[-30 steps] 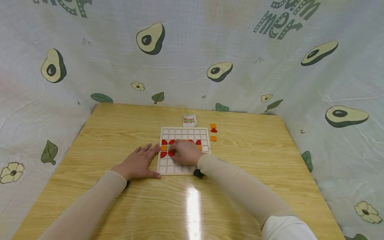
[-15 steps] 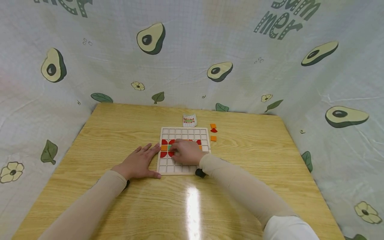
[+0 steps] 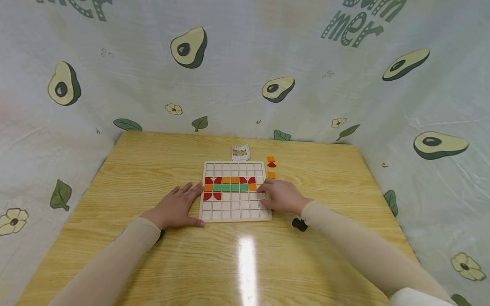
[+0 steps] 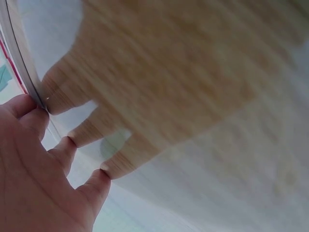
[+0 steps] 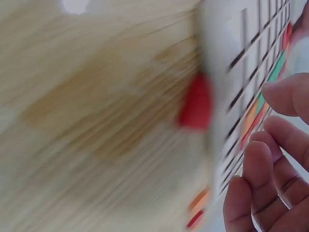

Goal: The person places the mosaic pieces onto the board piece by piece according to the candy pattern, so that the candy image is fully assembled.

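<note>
A pale grid board (image 3: 235, 207) lies flat on the table. Green square tiles (image 3: 231, 188) form a row on it with an orange tile (image 3: 252, 187) at either end. Above them sit orange squares (image 3: 230, 179) and red quarter-round tiles (image 3: 247, 180); two more red tiles (image 3: 212, 196) lie below at the left. My left hand (image 3: 176, 207) rests spread on the table, fingertips and thumb touching the board's left edge. Over the board's right edge hovers my right hand (image 3: 284, 196), fingers loosely bent, nothing visible between them. A red tile (image 5: 197, 102) shows beside the board in the right wrist view.
Behind the board lies a small pattern card (image 3: 240, 152). Right of the board's far corner are loose orange squares (image 3: 271, 159) and a red tile (image 3: 272, 165). A patterned cloth (image 3: 229, 85) hangs around the wooden table (image 3: 183, 263).
My right hand has moved right, from the board's middle to its right edge, uncovering the row of green tiles. The left hand stays in place. The view has shifted slightly.
</note>
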`<state>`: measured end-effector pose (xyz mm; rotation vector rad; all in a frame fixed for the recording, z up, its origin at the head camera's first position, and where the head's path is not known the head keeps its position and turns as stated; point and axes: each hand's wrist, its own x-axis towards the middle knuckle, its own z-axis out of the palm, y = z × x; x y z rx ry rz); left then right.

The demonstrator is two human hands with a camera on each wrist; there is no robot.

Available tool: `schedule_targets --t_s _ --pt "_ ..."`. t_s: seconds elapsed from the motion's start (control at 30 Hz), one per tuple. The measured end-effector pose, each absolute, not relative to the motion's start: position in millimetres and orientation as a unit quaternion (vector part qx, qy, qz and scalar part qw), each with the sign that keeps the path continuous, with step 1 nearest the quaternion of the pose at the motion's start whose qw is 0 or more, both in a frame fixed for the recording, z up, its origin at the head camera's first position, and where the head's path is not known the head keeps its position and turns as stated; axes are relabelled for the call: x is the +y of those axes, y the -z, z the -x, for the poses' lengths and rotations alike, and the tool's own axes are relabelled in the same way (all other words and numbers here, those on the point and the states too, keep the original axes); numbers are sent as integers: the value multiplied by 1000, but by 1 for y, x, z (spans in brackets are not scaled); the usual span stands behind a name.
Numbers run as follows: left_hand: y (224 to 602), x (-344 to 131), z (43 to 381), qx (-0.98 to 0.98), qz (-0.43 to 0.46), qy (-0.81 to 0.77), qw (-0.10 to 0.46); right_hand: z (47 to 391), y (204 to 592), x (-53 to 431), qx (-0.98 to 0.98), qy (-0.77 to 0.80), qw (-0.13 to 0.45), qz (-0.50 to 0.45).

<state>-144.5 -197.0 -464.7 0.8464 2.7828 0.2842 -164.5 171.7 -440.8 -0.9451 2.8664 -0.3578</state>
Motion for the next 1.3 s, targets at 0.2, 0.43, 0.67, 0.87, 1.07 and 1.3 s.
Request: schedule_targets --t_s 0.2,0.43,0.67,0.87,1.07,1.3 --pt "467 -197 146 947 -285 -95 113 149 449 212 951 121 51 278" --pt "466 -197 145 947 -285 -97 112 147 454 223 947 121 44 296" --pt "467 -196 145 947 -283 -97 115 173 454 229 954 138 29 265" --pt "468 -197 145 947 -285 -93 113 200 456 228 961 151 23 231" --pt "468 -197 145 947 -286 -95 111 222 464 221 964 162 25 209" --pt "468 -198 145 947 -287 -93 112 232 472 216 966 154 34 205"
